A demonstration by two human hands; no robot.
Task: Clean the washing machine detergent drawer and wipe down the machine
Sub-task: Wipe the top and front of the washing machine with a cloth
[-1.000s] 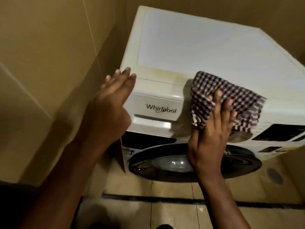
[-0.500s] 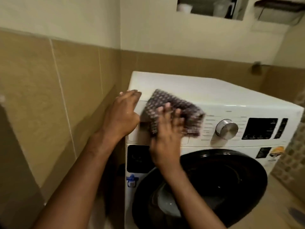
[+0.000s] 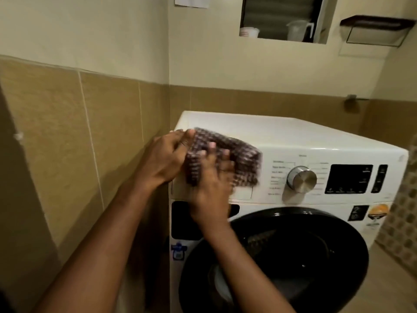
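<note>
A tan tiled wall [image 3: 67, 136] is filling the left side of the frame, with cream paint above it. From the lower left, the person's left arm is reaching up toward the middle of the frame, and the left hand [image 3: 165, 158] is resting at the upper left front corner of the white front-loading washing machine [image 3: 293, 136], its fingers lying close together and touching the left edge of a checkered cloth [image 3: 225, 154]; whether it is actually pinching the cloth cannot be told. Just to the right, the right hand [image 3: 211, 184] is pressing flat on the cloth with fingers spread, holding it against the detergent drawer front [image 3: 243, 193] at the left end of the machine's control panel. The hand and cloth are showing motion blur. The cloth is covering most of the drawer front, leaving only its lower right corner showing, and the drawer is sitting closed in the panel. Further right, a metal program dial [image 3: 302, 179] is standing out from the panel, apart from the cloth, and a dark display [image 3: 348, 179] is sitting beside it. Below, the round dark door [image 3: 316, 256] is occupying the lower centre and right. In the upper right of the frame, a wall niche [image 3: 282, 19] is holding a clear measuring jug [image 3: 297, 30].
</note>
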